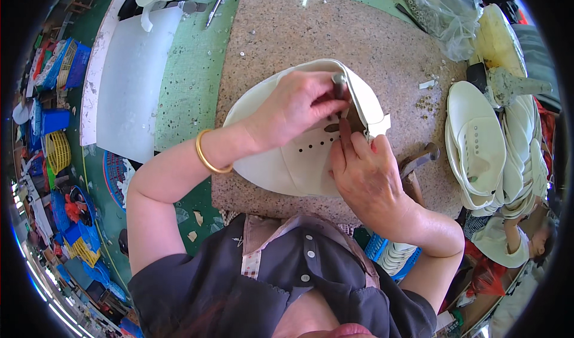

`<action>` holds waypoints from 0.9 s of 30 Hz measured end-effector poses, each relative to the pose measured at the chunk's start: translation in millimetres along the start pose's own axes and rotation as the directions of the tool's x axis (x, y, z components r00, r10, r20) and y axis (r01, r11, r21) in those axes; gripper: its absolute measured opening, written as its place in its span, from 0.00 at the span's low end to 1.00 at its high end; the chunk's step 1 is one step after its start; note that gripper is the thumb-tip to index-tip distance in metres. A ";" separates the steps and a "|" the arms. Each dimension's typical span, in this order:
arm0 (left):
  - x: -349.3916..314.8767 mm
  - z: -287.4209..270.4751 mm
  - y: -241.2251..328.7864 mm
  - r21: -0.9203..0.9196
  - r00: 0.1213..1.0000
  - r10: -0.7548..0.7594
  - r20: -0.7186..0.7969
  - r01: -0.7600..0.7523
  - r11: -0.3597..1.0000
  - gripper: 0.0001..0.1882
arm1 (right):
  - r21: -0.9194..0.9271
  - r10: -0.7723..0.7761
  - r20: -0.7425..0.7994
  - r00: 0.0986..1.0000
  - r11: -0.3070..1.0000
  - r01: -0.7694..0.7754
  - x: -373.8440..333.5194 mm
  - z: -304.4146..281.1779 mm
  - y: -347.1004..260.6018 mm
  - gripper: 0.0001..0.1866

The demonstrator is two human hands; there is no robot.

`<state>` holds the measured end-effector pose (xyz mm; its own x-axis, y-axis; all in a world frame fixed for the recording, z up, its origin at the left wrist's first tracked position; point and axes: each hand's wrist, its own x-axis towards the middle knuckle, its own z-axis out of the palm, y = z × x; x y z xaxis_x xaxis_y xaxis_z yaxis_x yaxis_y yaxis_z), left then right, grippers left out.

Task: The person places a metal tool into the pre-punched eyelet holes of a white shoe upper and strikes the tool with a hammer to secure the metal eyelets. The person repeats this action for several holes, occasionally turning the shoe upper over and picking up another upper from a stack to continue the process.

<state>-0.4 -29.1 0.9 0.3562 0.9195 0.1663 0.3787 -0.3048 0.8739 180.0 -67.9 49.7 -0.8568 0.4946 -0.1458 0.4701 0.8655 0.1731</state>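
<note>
A cream, stiff, curved piece (269,158) with a row of small round holes lies on a speckled stone slab (275,39). My left hand (299,104) is closed around a short metal rod tool (339,85), held upright over the piece. My right hand (371,170) has its fingers bent against the piece's folded right side, gripping it close to the lower end of the rod. The exact spot under my fingertips is hidden. A hammer (421,158) lies on the slab just right of my right hand.
Small brass eyelets (427,103) are scattered on the slab's right side. Similar cream pieces (476,140) are stacked beyond it. A clear plastic bag (445,15) sits at the far right, a white sheet (134,87) at left. Another person (502,239) is at lower right.
</note>
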 end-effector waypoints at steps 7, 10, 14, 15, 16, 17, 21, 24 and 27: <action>0.0 0.9 -8.1 -0.480 0.942 -0.320 0.098 0.326 0.814 0.09 | -0.006 0.069 0.004 0.998 0.998 -0.069 -3.6 1.9 -5.3 0.17; -2.8 0.9 -3.0 -0.328 0.981 -0.184 0.057 0.192 0.925 0.08 | 0.259 0.039 -0.261 0.965 0.965 0.031 -12.5 -7.1 4.0 0.11; -14.2 6.7 -6.2 -0.096 0.996 0.069 -0.062 -0.075 0.993 0.06 | 0.436 0.404 -0.493 0.771 0.881 -0.183 -75.3 -21.2 27.4 0.14; -12.6 9.8 -5.9 -0.015 0.982 0.168 -0.082 -0.170 0.985 0.06 | 0.453 0.504 -0.428 0.750 0.838 -0.304 -93.1 -19.6 29.8 0.14; -8.3 11.8 -3.2 0.048 0.966 0.246 -0.081 -0.243 0.969 0.06 | 0.466 0.606 -0.323 0.727 0.770 -0.436 -106.4 -15.8 26.6 0.12; -4.8 12.9 -0.6 0.040 0.963 0.259 -0.075 -0.256 0.966 0.06 | 0.459 0.615 -0.323 0.720 0.767 -0.449 -120.6 -7.4 18.9 0.12; -5.7 9.2 9.0 0.127 0.957 0.284 -0.063 -0.274 0.953 0.07 | 0.367 0.751 -0.041 0.659 0.625 -0.689 -167.8 35.8 2.2 0.09; -8.4 10.5 5.2 0.153 0.954 0.287 -0.083 -0.272 0.950 0.07 | 0.542 0.833 -0.012 0.553 0.471 -0.696 -168.2 29.2 14.0 0.08; -12.3 17.2 2.6 0.205 0.943 0.317 -0.099 -0.292 0.934 0.07 | 0.963 0.935 0.058 0.351 0.040 -0.265 -140.6 -15.7 13.7 0.07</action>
<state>10.9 -45.5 -6.7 0.3711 0.7955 0.4790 0.4248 -0.6042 0.6742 303.5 -126.9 87.9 0.1509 0.9871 0.0540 0.4500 -0.0200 -0.8928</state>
